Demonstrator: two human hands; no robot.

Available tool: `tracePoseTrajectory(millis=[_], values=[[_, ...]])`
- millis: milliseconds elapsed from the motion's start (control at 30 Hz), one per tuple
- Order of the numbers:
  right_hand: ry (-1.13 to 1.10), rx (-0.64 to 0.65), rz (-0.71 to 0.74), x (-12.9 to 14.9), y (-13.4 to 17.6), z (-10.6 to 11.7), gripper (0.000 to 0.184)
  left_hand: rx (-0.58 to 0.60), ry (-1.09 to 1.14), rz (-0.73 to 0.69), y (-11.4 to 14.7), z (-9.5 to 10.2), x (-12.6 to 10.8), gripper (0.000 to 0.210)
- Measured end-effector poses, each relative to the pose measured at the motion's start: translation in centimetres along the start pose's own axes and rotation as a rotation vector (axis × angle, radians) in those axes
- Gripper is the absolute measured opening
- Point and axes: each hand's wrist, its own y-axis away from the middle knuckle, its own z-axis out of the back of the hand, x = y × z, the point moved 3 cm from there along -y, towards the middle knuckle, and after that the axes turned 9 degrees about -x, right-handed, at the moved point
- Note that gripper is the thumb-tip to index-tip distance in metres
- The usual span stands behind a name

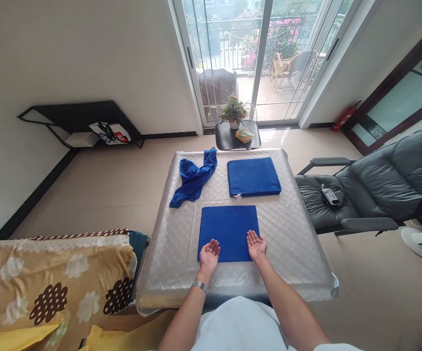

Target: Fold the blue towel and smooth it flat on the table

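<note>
A blue cloth (pixel 230 229), folded into a flat rectangle, lies on the silver quilted tablecloth (pixel 287 243) in front of me. Over its near left corner is my left hand (pixel 210 253), palm up with the fingers slightly curled and nothing in it. My right hand (pixel 257 244) is at the near right edge of the cloth, palm up, fingers extended, holding nothing. Further back on the right sits a stack of folded blue cloths (pixel 253 176) with a small white tag. A crumpled blue cloth (pixel 194 178) lies loose at the back left.
Beyond the table, a dark chair (pixel 225 142) bears a potted plant (pixel 234 113) and a tissue pack (pixel 245 135). A grey recliner (pixel 390 168) stands on the right, with a cabled device (pixel 330 196) on its seat. A flower-patterned sofa cover (pixel 53 273) is at the left.
</note>
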Motion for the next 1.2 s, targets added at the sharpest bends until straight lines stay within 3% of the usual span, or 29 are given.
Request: tracePoseTrajectory(millis=[167,300,433,733,900,1067,1200], values=[[0.012,0.001,-0.008,-0.1,-0.9,1.0,0.034,0.135,-0.091,0.180,-0.4,-6.5,8.4,0.026],[0.017,0.019,-0.026,0.0,-1.2,1.3,0.035,0.154,-0.080,0.213,-1.7,-9.0,11.4,0.028],[0.006,0.038,-0.034,-0.2,-1.4,1.4,0.036,0.121,-0.024,0.152,-3.6,-7.6,9.2,0.030],[-0.020,0.037,-0.044,-0.2,-1.2,1.3,0.033,0.011,0.121,-0.083,-4.4,-0.5,-2.3,0.034],[-0.024,0.025,-0.035,0.0,-0.9,0.8,0.033,-0.090,0.216,-0.189,-3.8,2.5,-6.6,0.035],[-0.070,0.054,-0.024,0.2,-0.6,-0.1,0.034,-0.095,0.248,-0.196,-2.8,3.0,-6.8,0.031],[-0.104,0.027,-0.011,0.3,-1.4,-0.5,0.033,0.001,0.204,-0.097,-2.6,-0.1,-2.6,0.029]])
